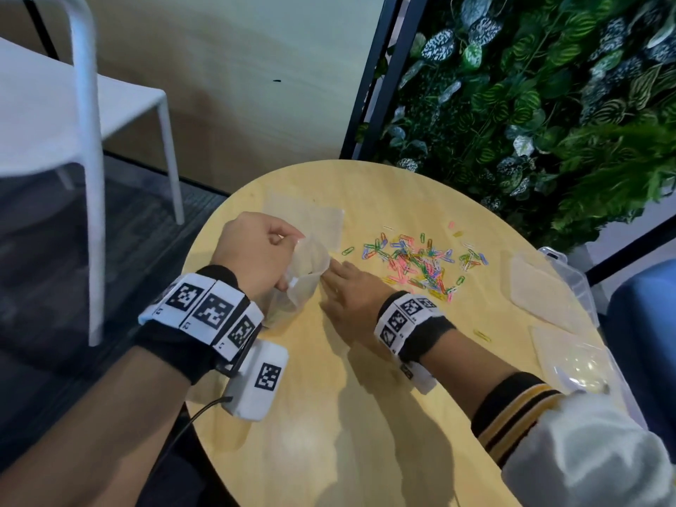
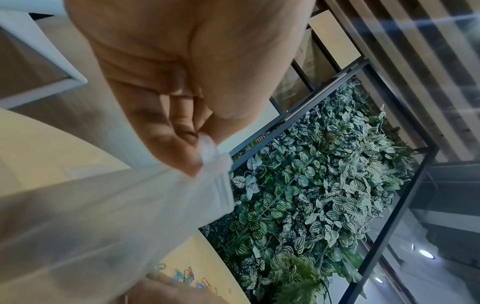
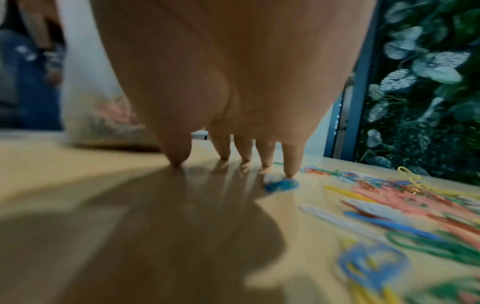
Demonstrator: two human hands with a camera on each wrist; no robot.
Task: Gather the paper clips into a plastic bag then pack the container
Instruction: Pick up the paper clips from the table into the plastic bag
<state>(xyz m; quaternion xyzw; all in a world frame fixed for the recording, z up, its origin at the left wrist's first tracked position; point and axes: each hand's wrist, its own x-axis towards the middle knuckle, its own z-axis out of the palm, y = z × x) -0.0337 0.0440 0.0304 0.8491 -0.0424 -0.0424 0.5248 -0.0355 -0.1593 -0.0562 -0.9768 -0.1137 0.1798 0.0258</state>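
Observation:
My left hand (image 1: 263, 250) pinches the rim of a clear plastic bag (image 1: 305, 272) and holds it upright on the round wooden table (image 1: 347, 415); the left wrist view shows the pinching fingers (image 2: 182, 148) on the bag's rim (image 2: 215, 164). Some coloured clips show blurred inside the bag (image 3: 103, 121). My right hand (image 1: 347, 283) lies flat beside the bag's mouth, fingers straight, fingertips (image 3: 291, 164) touching the tabletop by a blue clip (image 3: 281, 184). A scatter of coloured paper clips (image 1: 420, 261) lies to its right.
More clear bags (image 1: 311, 214) lie flat behind the held one. A clear plastic container (image 1: 570, 283) with its lids sits at the table's right edge. One yellow clip (image 1: 482, 335) lies alone near my right wrist. A white chair (image 1: 87, 115) stands left; a plant wall (image 1: 530, 104) stands behind.

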